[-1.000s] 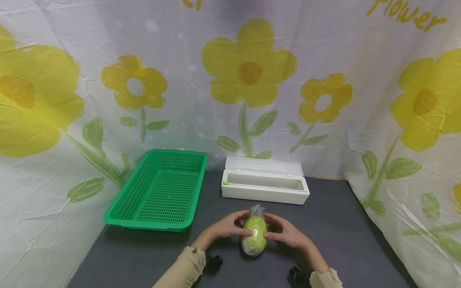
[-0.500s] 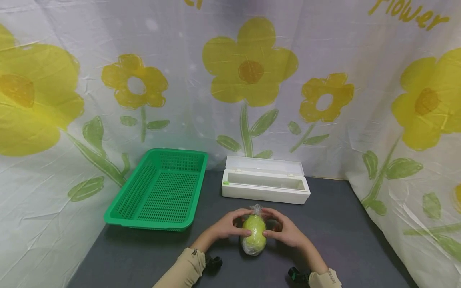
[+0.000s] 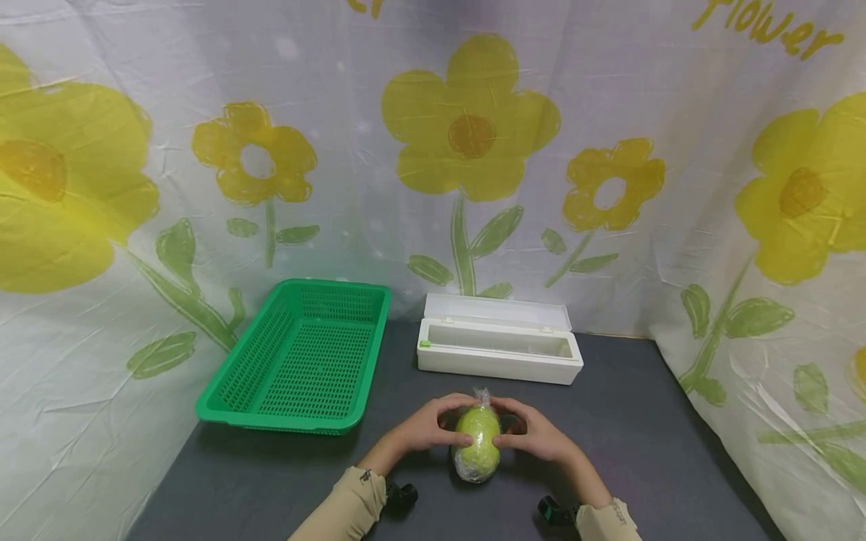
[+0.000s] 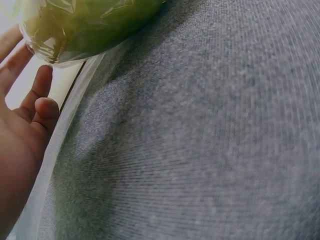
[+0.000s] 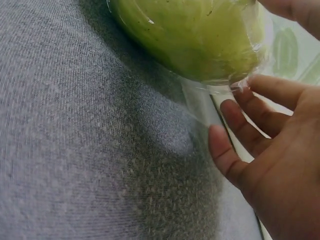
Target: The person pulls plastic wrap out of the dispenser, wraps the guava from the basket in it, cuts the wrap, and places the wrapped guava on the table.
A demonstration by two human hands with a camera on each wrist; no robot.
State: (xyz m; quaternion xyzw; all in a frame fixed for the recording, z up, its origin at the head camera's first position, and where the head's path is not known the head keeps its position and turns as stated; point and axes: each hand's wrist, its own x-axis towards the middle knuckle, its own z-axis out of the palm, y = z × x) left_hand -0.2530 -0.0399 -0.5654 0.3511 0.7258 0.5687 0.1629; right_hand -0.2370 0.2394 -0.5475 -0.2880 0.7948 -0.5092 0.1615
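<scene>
A yellow-green oval fruit wrapped in clear plastic film is at the table's middle, the film gathered into a twist at its far end. My left hand holds it from the left, thumb on the near face and fingers round the far side. On the right, my right hand grips it in the same way. In the left wrist view, fingertips reach the underside of the wrapped fruit. The right wrist view has fingers near the loose film beneath the fruit.
A green plastic basket stands at the back left. Behind the hands lies a white long box with its lid raised and a small green slider. A flower-printed curtain encloses the dark table.
My right hand has come in slightly to the left, closer to the fruit. The fruit tipped a little, and its film twist shifted slightly. My left hand has stayed almost still.
</scene>
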